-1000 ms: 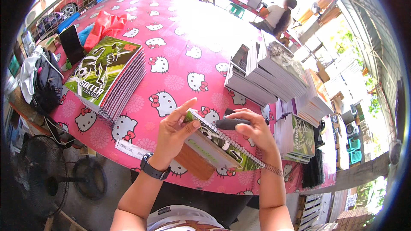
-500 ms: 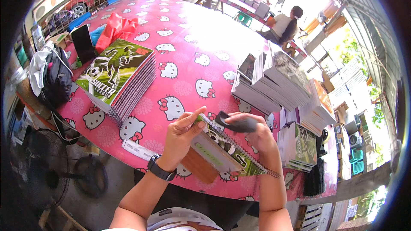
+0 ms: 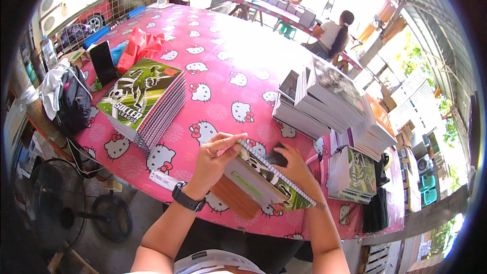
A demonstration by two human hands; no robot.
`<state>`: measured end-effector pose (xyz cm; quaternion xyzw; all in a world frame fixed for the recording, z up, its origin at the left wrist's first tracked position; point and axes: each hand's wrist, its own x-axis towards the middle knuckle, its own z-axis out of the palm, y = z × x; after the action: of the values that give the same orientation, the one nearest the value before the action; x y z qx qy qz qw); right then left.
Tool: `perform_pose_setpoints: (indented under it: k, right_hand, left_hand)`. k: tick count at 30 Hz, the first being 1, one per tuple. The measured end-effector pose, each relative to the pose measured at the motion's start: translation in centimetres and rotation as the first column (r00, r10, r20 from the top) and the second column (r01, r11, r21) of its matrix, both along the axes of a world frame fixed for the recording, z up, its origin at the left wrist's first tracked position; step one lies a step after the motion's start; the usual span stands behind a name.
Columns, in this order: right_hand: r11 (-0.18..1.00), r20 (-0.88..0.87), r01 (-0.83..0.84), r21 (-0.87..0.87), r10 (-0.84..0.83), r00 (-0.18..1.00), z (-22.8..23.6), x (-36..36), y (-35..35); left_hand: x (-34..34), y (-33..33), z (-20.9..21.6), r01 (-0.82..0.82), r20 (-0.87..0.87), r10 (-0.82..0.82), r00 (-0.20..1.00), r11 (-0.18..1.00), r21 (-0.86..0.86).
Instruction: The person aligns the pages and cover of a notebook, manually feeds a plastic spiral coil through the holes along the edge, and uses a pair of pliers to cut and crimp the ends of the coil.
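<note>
A spiral notebook (image 3: 297, 200) with a green-and-black printed cover stands tilted in front of me, a metal coil along its upper right edge. My left hand (image 3: 215, 160) pinches its upper corner between thumb and fingers. Just beyond the coil, my right hand (image 3: 295, 165) curls round a dark block-like object (image 3: 276, 156), partly hidden by the fingers and low near the table. On the near side of the notebook is a greyish panel (image 3: 248, 185) with a pale green label. A brown wooden piece (image 3: 234, 195) lies beside it.
Stacked soccer-cover notebooks (image 3: 144, 96) stand at left on the pink table (image 3: 218, 106). Unbound book stacks (image 3: 324, 106) and more green-covered ones (image 3: 352, 175) are at right. A pink-handled tool (image 3: 318, 157) lies near my right hand. A fan (image 3: 58, 203) stands below left. Two people sit farther off.
My right hand has lowered the dark object from above the coil to behind the notebook, near the tabletop. My left hand keeps its pinch on the corner. The view has shifted slightly.
</note>
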<state>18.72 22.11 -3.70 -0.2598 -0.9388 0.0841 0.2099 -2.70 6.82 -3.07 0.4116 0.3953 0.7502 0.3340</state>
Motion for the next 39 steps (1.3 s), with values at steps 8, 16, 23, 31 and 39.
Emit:
perform_pose_setpoints:
  k: [8,16,23,31,39]
  right_hand:
    - [0.928,-0.361,-0.171,-0.332,0.042,0.932,13.5,-0.1,-12.1]
    - [0.991,-0.429,-0.134,0.025,0.132,0.894,12.7,1.2,-12.8]
    - [0.997,-0.375,0.053,0.047,-0.032,0.926,13.0,-0.1,-14.0]
    - [0.905,-0.859,0.405,0.133,-0.099,0.503,20.5,-2.0,-13.4]
    - [0.938,-0.811,-0.304,-0.168,0.044,0.583,16.8,-25.9,-8.3]
  left_hand:
    - [3.4,-1.7,6.5,0.011,-0.431,0.111,0.895,0.962,0.271]
    - [5.6,-2.5,7.3,0.175,-0.397,-0.073,0.915,0.958,0.228]
    - [5.8,-2.6,6.9,0.221,-0.317,-0.178,0.932,0.97,0.106]
    - [3.1,-3.8,6.2,-0.355,0.064,0.352,0.934,0.893,0.275]
    - [-16.6,-13.1,8.0,-0.723,0.03,0.729,0.684,0.673,0.156]
